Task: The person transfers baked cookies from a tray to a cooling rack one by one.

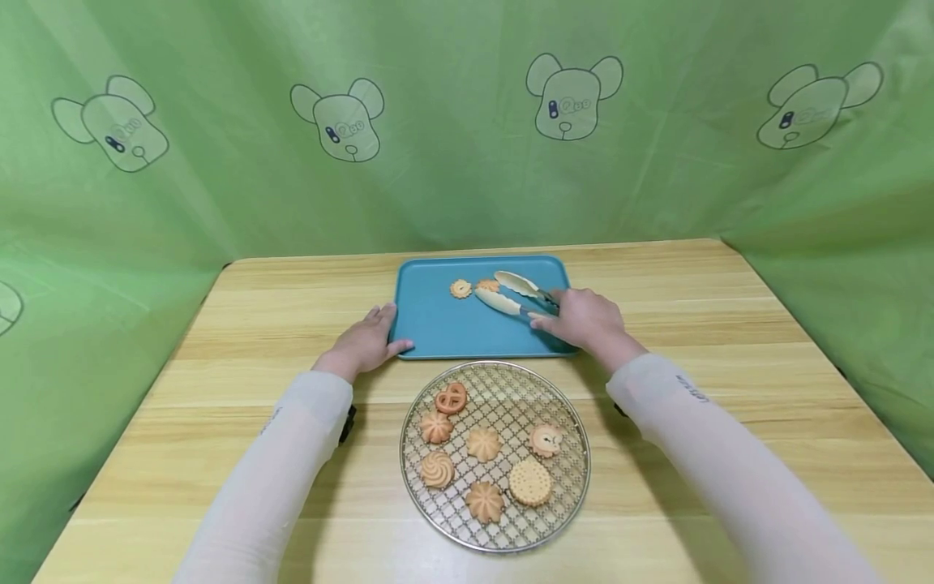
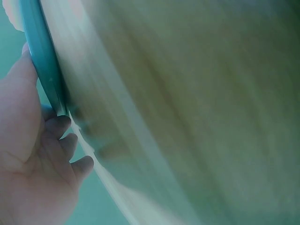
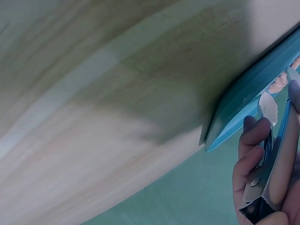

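Note:
My left hand [image 1: 365, 339] holds the front left corner of a blue tray [image 1: 438, 331], thumb at the near rim and fingers along the left side. In my right hand [image 1: 587, 318] is a pair of tongs [image 1: 499, 302] with pale scalloped tips, its jaws spread apart over the tray. An orange-brown cookie [image 1: 486, 285] lies at the tips, partly covered by them. Just left of it on the tray is a round cookie [image 1: 460, 289] with a notched edge. The right wrist view shows fingers and thumb wrapped round the tongs' metal handles [image 3: 265, 180].
A round wire rack [image 1: 496, 546] stands in front of the tray on the wooden table [image 1: 241, 357]. It bears several cookies, among them a pretzel-shaped one [image 1: 451, 398] and a dotted one [image 1: 530, 482]. A green curtain [image 1: 452, 195] hangs behind and at both sides.

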A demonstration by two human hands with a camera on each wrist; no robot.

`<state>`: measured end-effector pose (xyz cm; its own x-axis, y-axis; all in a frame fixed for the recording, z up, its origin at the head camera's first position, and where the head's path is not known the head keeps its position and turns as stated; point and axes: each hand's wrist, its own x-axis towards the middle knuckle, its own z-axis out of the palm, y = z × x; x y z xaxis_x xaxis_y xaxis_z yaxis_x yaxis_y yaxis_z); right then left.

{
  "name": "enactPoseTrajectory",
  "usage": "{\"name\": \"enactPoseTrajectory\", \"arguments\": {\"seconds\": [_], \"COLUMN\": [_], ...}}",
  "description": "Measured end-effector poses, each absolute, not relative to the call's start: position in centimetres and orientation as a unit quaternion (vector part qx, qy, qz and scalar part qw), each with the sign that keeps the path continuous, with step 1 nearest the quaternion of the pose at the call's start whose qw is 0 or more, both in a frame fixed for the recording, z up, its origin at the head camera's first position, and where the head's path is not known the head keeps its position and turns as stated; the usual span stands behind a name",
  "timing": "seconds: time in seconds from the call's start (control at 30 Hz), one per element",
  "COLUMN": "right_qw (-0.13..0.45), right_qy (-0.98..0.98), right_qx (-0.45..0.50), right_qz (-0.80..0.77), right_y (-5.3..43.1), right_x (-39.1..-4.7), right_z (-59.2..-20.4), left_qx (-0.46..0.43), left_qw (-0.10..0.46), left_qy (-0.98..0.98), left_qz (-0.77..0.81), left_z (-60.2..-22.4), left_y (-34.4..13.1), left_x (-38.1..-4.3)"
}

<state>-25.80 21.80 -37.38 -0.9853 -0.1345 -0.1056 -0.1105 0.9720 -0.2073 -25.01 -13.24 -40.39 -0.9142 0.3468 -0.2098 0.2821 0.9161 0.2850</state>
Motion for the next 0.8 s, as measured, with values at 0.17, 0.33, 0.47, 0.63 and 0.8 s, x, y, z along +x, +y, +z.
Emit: {"name": "enactPoseTrajectory", "arguments": {"seconds": [0.17,0.33,0.47,0.63,0.8], "right_qw": [0.058,0.058,0.058,0.057,0.053], "right_qy": [0.991,0.992,0.992,0.993,0.993], "right_qx": [-0.057,-0.059,-0.060,-0.055,-0.056], "right_qz": [-0.102,-0.098,-0.095,-0.092,-0.087], "right_y": [21.75,21.83,21.83,21.80,21.92], "right_x": [-25.90,-25.82,-25.84,-25.77,-25.65], "right_z": [-37.29,-37.15,-37.15,-37.31,-37.49], "left_qx": [0.161,0.159,0.157,0.157,0.155], "left_qw": [0.130,0.133,0.134,0.132,0.134], "left_qy": [0.971,0.970,0.970,0.971,0.971], "left_qz": [0.124,0.125,0.128,0.124,0.126], "left_z": [-40.31,-40.30,-40.27,-40.39,-40.42], "left_y": [-13.25,-13.20,-13.21,-13.26,-13.30], "left_x": [-25.02,-24.96,-24.93,-25.00,-25.04]}}
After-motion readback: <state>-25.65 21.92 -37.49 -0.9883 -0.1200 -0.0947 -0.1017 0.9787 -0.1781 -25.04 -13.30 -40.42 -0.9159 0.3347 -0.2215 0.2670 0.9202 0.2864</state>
